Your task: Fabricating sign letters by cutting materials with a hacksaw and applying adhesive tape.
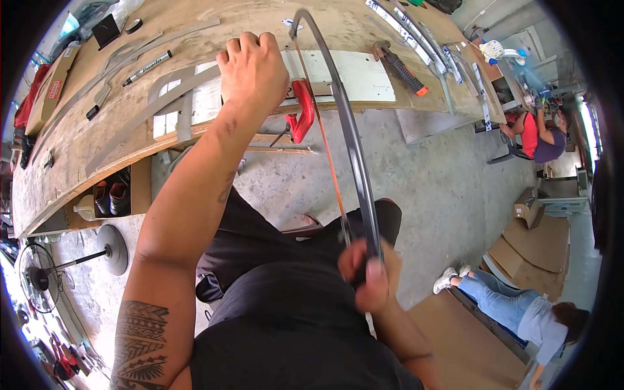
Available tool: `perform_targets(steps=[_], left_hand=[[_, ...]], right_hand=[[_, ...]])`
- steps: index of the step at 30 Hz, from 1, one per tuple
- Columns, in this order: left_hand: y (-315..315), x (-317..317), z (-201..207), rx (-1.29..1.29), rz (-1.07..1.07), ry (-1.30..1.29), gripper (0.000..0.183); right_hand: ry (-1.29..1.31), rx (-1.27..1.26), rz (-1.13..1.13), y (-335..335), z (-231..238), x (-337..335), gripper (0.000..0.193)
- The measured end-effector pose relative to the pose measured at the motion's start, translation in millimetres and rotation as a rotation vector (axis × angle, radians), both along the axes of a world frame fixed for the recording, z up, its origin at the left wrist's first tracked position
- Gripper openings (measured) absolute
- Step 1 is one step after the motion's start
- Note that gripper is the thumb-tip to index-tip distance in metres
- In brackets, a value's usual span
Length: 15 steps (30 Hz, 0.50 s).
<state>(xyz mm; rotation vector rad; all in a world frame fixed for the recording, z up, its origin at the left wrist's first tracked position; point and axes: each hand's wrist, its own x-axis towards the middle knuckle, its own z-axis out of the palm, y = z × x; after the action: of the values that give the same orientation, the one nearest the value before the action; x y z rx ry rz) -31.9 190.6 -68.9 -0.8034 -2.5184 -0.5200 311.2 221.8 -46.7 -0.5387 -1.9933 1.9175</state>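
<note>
My right hand (374,276), slightly blurred, is wrapped round the handle of a hacksaw (354,140). The saw's dark curved frame slants up and away, and its orange blade (323,133) crosses the bench edge beside a red clamp (304,107). My left hand (255,70) is closed over a white board (357,75) on the bench, left of the blade. A flat grey metal strip (185,88) runs into my left hand from the left; curled fingers hide its end. The clamp sits at the bench edge, just right of my left wrist.
On the wooden bench (71,140) lie a marker (147,68), a tool with a black-and-orange grip (404,71) and several curved metal strips. A standing fan (42,276) is at lower left. Two people are at right: one seated in red (525,133), one in jeans (497,305).
</note>
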Motion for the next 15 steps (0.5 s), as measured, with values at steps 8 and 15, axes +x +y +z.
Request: perform_targets(steps=[8, 15], left_hand=[[-2, 2, -4, 0.071, -0.003, 0.072, 0.030], [6, 9, 5, 0.037, -0.004, -0.021, 0.029]], right_hand=[[0.022, 0.035, -0.023, -10, 3, 7, 0.051], [0.099, 0.036, 0.005, 42, 9, -147, 0.046]])
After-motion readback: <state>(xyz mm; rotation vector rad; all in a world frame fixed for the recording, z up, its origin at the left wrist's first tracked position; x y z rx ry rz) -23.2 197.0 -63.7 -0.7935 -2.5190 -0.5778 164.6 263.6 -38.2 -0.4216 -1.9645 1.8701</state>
